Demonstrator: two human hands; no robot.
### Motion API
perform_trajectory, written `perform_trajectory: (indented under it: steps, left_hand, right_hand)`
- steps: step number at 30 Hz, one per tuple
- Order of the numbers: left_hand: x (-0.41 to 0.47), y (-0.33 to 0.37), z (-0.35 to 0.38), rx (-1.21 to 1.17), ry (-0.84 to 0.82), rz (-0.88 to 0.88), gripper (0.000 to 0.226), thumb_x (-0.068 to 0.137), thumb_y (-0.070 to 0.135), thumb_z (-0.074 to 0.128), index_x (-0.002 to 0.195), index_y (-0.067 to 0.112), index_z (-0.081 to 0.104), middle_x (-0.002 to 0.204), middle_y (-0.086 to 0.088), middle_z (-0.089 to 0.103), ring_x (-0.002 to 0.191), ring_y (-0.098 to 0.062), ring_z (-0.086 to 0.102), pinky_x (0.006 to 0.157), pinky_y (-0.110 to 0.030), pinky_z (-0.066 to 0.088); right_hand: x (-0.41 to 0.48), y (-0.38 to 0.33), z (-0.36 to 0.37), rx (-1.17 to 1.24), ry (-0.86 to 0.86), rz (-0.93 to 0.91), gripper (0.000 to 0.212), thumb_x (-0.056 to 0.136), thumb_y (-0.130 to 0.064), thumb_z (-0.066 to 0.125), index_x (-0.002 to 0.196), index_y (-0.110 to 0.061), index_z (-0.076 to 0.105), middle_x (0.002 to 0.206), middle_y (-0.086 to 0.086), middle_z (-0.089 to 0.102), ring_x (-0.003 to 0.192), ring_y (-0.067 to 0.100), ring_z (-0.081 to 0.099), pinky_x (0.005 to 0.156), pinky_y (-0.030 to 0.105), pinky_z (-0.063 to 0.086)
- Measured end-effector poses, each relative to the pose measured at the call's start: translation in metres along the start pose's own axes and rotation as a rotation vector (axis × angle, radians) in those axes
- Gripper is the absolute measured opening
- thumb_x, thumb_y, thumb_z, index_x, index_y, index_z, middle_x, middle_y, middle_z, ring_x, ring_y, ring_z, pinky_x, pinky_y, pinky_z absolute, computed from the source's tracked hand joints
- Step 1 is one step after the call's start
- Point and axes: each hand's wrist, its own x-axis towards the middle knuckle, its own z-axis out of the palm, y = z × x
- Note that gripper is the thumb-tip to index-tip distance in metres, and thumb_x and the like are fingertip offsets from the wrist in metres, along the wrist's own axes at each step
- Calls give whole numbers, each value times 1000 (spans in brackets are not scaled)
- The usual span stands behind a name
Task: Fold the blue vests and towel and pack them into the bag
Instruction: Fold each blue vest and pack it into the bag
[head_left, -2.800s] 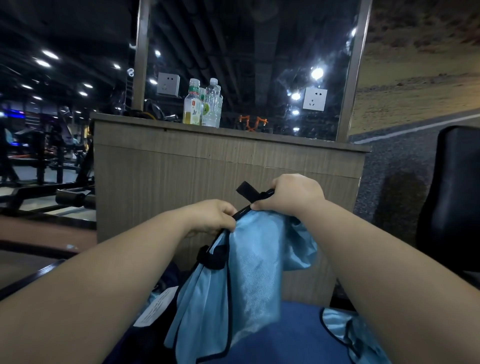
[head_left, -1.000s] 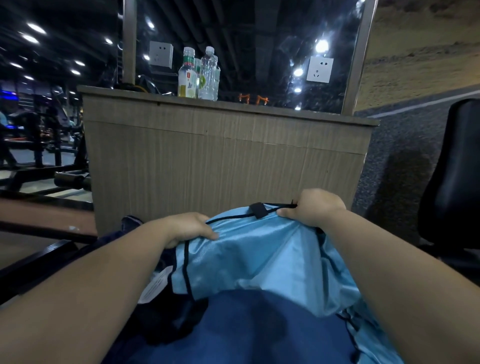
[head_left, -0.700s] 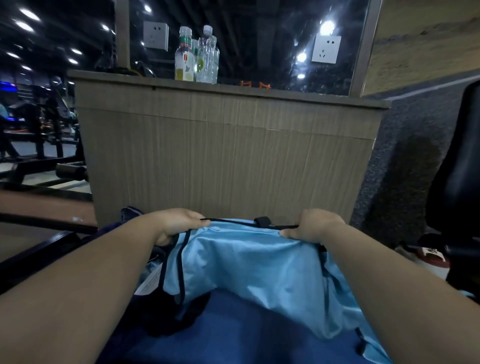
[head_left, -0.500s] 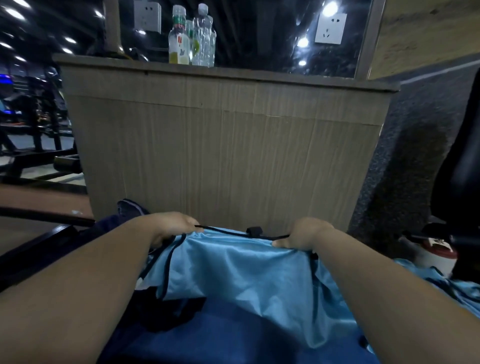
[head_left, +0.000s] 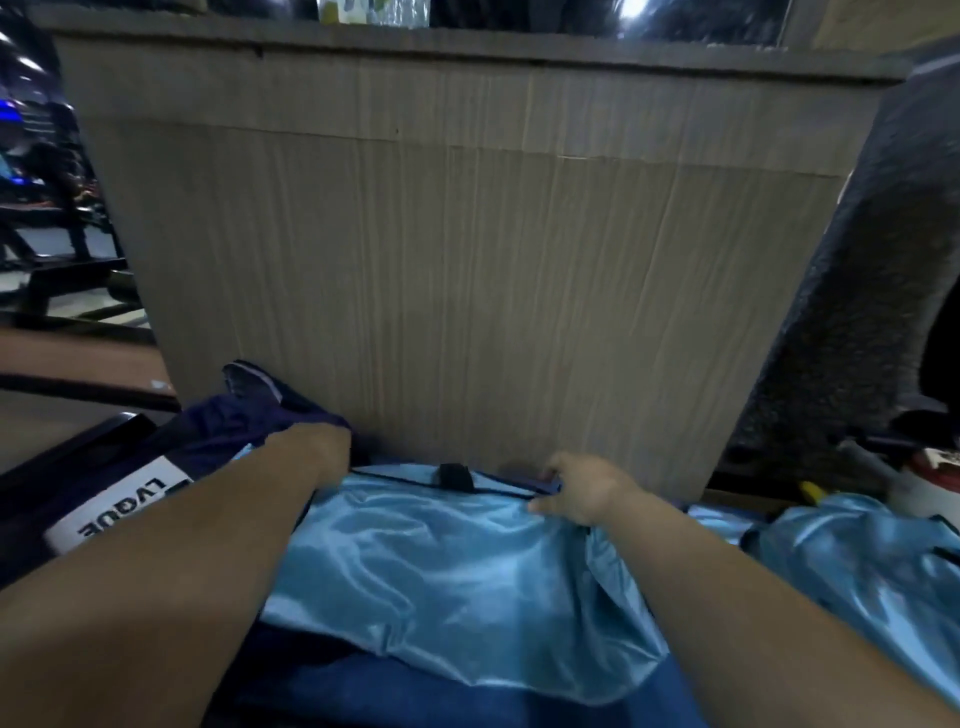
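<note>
A shiny light-blue vest (head_left: 457, 571) with black trim and a black buckle lies spread flat over a dark blue surface (head_left: 467, 696). My left hand (head_left: 317, 452) grips its far left corner. At the far right corner my right hand (head_left: 582, 491) pinches the trimmed edge. A dark navy bag (head_left: 156, 467) with a white label sits at the left, partly under my left arm. Another light-blue vest (head_left: 857, 561) lies crumpled at the right.
A tall wood-grain counter front (head_left: 441, 260) stands close behind the vest, with bottles (head_left: 374, 10) on top. Black gym equipment (head_left: 52, 249) is at the far left. A black chair (head_left: 935, 364) and a red-and-white object (head_left: 935, 467) are at the right.
Both hands have lowered the vest from hanging in the air and pulled it out flat on the blue surface, moving apart and forward. The view has tipped downward.
</note>
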Motion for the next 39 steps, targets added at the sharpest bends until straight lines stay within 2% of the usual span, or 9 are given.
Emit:
perform_trajectory:
  steps: [2, 5, 12, 15, 21, 25, 30, 36, 39]
  left_hand:
    - [6, 14, 11, 41, 165, -31, 34, 95, 15, 44, 128, 17, 50, 132, -8, 49, 123, -29, 44, 95, -39, 41]
    - [15, 56, 35, -30, 343, 180, 30, 89, 14, 49, 118, 19, 56, 121, -5, 53, 116, -28, 45, 90, -36, 42]
    - [-10, 171, 107, -305, 229, 542, 20, 92, 23, 49, 108, 22, 61, 115, 0, 58, 113, -23, 47, 94, -34, 38]
    - [-13, 196, 128, -348, 177, 568, 21, 96, 33, 46, 111, 23, 58, 119, 2, 55, 118, -20, 44, 102, -35, 36]
    - [-28, 228, 134, -358, 207, 601, 68, 86, 60, 13, 140, 29, 40, 143, 13, 40, 136, -11, 28, 113, -27, 19]
    - [-26, 240, 140, -367, 165, 603, 54, 101, 50, 31, 151, 32, 23, 159, 14, 20, 147, -7, 9, 117, -25, 2]
    - [-20, 245, 144, -358, 89, 626, 62, 98, 60, 28, 154, 39, 9, 160, 22, 0, 147, 0, -7, 121, -30, -7]
    - [-18, 249, 146, -149, -23, 707, 104, 58, 91, -4, 151, 46, -6, 154, 27, -17, 140, -2, -29, 116, -48, -20]
    - [-18, 251, 140, -106, -102, 703, 109, 54, 95, 5, 151, 47, -7, 152, 28, -19, 138, -5, -33, 112, -56, -24]
  right_hand:
    - [6, 15, 12, 96, 112, 56, 56, 89, -41, 68, 135, -15, 49, 133, 10, 52, 116, 27, 54, 85, 29, 43]
    - [7, 46, 21, 283, 242, 201, 56, 91, -38, 67, 136, -12, 48, 135, 13, 46, 116, 30, 53, 82, 30, 42]
    - [-5, 129, 50, 700, 238, 475, 94, 68, -59, 81, 135, -3, 44, 135, 13, 55, 120, 30, 55, 96, 38, 45]
    - [-19, 148, 66, 1128, 127, 473, 62, 76, -36, 83, 122, -9, 50, 117, 2, 62, 104, 19, 59, 89, 39, 48]
    - [-34, 172, 87, 1384, 217, 406, 28, 81, -6, 75, 108, -4, 68, 101, 13, 75, 95, 31, 71, 94, 50, 53]
    - [-40, 181, 67, 1430, 394, 398, 11, 89, -1, 65, 99, -6, 66, 93, 14, 74, 88, 29, 70, 79, 40, 56]
    - [-54, 204, 40, 1297, 627, 390, 15, 86, -10, 62, 79, -23, 66, 84, 11, 69, 77, 30, 66, 71, 44, 51]
    - [-63, 231, 40, 920, 583, 465, 14, 97, -31, 53, 105, -20, 57, 98, 1, 64, 87, 19, 59, 74, 39, 45]
    - [-59, 237, 44, 1329, 541, 460, 20, 93, -25, 65, 108, -11, 62, 104, 11, 71, 93, 29, 68, 87, 48, 55]
